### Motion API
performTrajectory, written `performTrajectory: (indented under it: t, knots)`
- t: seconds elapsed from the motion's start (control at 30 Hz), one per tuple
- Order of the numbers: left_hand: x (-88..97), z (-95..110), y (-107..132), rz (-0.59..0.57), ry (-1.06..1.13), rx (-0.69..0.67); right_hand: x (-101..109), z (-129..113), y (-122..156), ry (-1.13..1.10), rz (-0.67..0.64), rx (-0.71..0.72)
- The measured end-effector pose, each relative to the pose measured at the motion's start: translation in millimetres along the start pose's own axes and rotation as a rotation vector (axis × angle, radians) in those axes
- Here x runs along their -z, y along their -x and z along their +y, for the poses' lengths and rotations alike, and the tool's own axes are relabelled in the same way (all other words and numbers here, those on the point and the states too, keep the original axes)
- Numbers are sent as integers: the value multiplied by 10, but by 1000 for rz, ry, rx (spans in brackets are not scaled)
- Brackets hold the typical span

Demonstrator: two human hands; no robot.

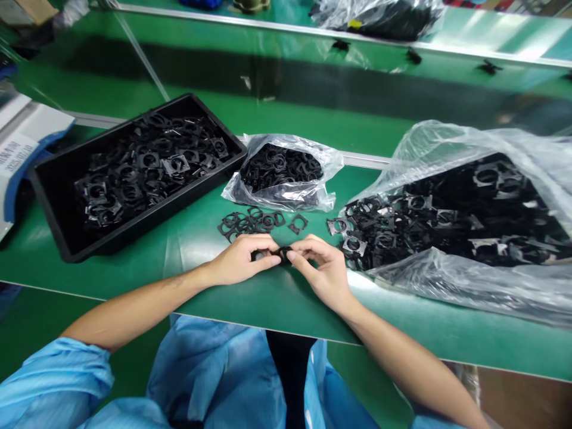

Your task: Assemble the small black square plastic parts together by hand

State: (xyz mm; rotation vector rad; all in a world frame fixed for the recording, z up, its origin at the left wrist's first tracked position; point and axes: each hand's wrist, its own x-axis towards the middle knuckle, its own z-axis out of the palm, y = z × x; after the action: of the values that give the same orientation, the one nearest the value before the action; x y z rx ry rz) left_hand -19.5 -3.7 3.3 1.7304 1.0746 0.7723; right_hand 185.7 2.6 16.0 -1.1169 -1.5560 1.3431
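Between my fingertips, just above the green table, is a small black plastic part [285, 254], mostly covered by the fingers. My left hand [245, 257] pinches it from one side and my right hand [322, 268] from the other. Just beyond the hands lies a loose cluster of thin black rings [243, 223]. A single black square frame with a round hole [297, 224] rests apart from them, in front of my right hand. Farther back, a clear plastic bag [330, 170] holds many more black rings.
On the left stands a black tray [187, 205] of black ring-holed frames. At right, a large open plastic bag [429, 274] spills similar frames onto the green table [214, 304]. A white-and-blue object [33, 134] borders the tray. Across the back runs a raised shelf edge [268, 25].
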Motion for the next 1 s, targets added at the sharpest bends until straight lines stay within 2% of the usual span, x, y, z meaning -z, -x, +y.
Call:
performTrajectory:
  t: [0.23, 0.6, 1.0]
  knots:
    - [9, 11, -1, -18, -46, -20, 2, -4, 5, -8, 5, 12]
    - [-38, -17, 15, 111, 60, -3, 18, -7, -10, 11, 14, 10]
    - [-33, -28, 16, 106, 60, -26, 16, 7, -4, -5, 6, 13]
